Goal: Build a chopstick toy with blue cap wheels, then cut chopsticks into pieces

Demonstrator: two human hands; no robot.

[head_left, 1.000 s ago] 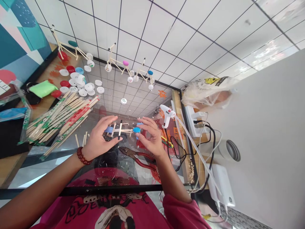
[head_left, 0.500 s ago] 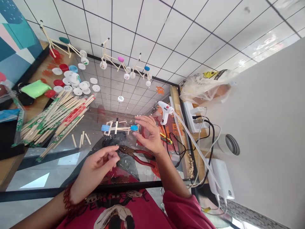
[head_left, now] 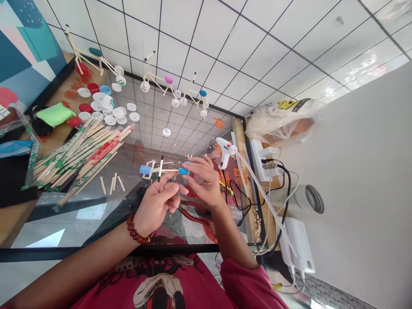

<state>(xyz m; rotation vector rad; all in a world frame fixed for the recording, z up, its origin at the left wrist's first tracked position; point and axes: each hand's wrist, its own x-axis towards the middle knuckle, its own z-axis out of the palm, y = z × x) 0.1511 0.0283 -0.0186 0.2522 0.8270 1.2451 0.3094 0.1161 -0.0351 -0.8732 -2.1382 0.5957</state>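
since half a second ago the left hand (head_left: 157, 199) has risen from the table's near side to the bike (head_left: 160, 168), and the right hand (head_left: 204, 178) has closed on its blue seat (head_left: 183, 171). the bike lies mid-table (head_left: 148, 118), its long axis from nine to three o'clock: handlebar end toward nine, seat toward three, the bar itself crosswise. the right thumb and fingers pinch the seat; the left hand is half curled and holds nothing, index finger straight and touching the frame, thumb apart from it.

around the bike: a cap (head_left: 166, 132) at twelve, the glue gun (head_left: 225, 151) at two, pliers (head_left: 196, 219) at five, partly hidden, short sticks (head_left: 112, 184) at eight, chopsticks (head_left: 80, 159) at nine, many in printed sleeves. farther out, piled caps (head_left: 106, 109) at ten, three more bikes (head_left: 169, 80) between ten and one, and a clear bag (head_left: 267, 124) at two with something brown inside, too veiled to name.
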